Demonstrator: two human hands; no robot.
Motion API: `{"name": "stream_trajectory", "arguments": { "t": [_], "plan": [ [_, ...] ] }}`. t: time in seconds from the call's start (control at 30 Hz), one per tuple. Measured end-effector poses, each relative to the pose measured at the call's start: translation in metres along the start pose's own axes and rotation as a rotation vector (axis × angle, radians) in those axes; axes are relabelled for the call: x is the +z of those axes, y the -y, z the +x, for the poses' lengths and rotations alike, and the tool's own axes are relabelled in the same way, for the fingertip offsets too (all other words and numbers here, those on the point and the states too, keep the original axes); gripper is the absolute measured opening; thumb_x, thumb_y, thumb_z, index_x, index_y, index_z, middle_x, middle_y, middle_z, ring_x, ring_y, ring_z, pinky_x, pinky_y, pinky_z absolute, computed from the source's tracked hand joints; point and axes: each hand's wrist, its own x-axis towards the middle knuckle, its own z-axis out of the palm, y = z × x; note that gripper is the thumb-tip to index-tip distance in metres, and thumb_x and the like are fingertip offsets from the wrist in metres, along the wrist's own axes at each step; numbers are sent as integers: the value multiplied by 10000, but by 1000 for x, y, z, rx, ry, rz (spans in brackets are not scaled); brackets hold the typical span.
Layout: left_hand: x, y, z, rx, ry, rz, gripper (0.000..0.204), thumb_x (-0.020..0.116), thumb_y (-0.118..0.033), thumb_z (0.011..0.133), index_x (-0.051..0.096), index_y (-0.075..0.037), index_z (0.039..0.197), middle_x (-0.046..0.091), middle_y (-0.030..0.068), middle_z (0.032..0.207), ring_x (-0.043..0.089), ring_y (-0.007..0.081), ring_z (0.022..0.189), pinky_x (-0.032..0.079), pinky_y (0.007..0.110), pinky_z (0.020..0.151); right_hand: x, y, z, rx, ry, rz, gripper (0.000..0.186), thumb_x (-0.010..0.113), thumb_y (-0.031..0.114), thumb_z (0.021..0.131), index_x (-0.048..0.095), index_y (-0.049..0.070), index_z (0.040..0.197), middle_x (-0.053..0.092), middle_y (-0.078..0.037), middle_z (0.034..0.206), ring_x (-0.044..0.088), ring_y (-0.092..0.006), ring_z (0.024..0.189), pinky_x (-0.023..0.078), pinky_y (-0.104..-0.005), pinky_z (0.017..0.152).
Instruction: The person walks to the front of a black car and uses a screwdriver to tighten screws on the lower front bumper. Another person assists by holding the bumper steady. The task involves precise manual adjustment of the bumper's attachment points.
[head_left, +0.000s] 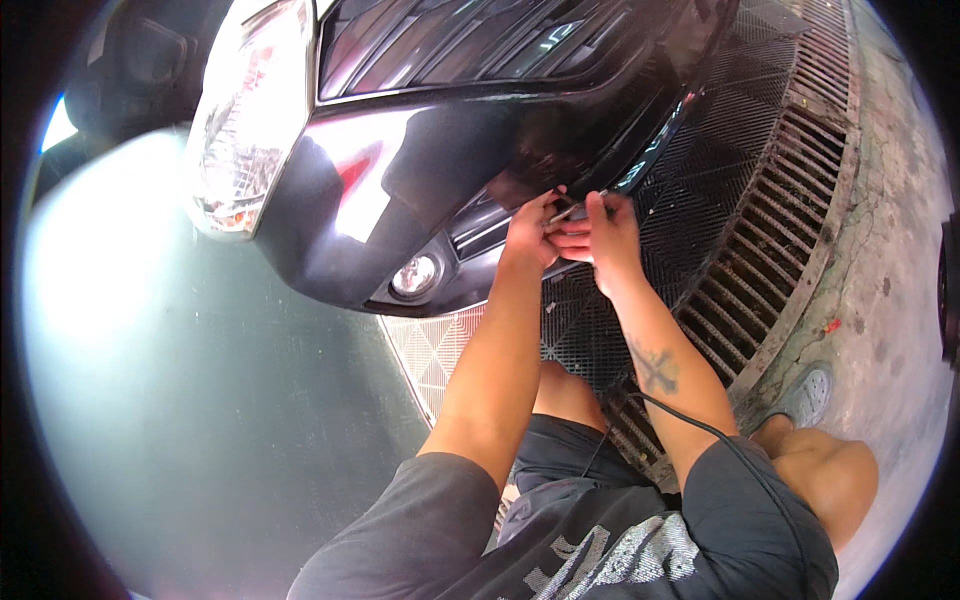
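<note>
Both my hands meet at the lower front bumper (450, 150) of a dark, glossy car. My left hand (530, 236) is closed, fingers curled at the bumper's lower opening. Close beside it, my right hand (612, 240) has its thumb raised and its fingers bent toward the left hand. Between them shows a thin, greyish metal piece (566, 212), too small to name; both hands seem to pinch at it. Left of my hands is the round fog lamp (415, 275) in the bumper. My fingertips are partly hidden by the hands themselves.
The headlight (250, 130) and grille (450, 45) lie above the bumper. Black ribbed floor tiles (690, 190) and a slatted drain grate (770, 240) run along the right, beside stained concrete (890, 270). A dark cable (700, 425) crosses my right arm. A smooth grey-green surface (220, 400) fills the left.
</note>
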Motion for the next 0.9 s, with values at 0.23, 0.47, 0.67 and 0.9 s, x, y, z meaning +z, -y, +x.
{"name": "stream_trajectory", "arguments": {
  "t": [0.23,0.47,0.67,0.9],
  "plan": [
    [-19,-1,5,17,-108,-1,146,589,-219,1058,688,-111,1067,578,-34,794,471,93,604,289,231,432,-5,9,-21,-1172,22,-1182,393,777,304,881,685,108,1210,664,-126,1196,632,-336,1175,445,-515,1073],
    [-12,-6,-5,-3,-103,-16,168,575,-205,1063,683,-76,1048,674,33,934,568,103,664,369,194,441,-5,3,1,-1203,58,-1316,303,740,349,904,692,130,1108,654,-96,1072,637,-309,1083,453,-510,1081],
    [-12,-5,-3,25,-86,104,248,548,-320,1086,702,-139,1015,597,-44,764,413,55,509,300,197,454,-7,0,9,-1213,15,-1352,263,727,373,906,688,138,1016,648,-78,985,639,-290,958,479,-514,1014],
    [-17,-6,0,-44,-38,-3,218,539,-232,1080,666,-154,921,581,-72,712,356,57,506,269,202,449,20,-6,2,-967,-174,-1253,230,630,322,1009,666,95,1004,682,-125,854,684,-351,816,546,-482,810]
  ]
}}
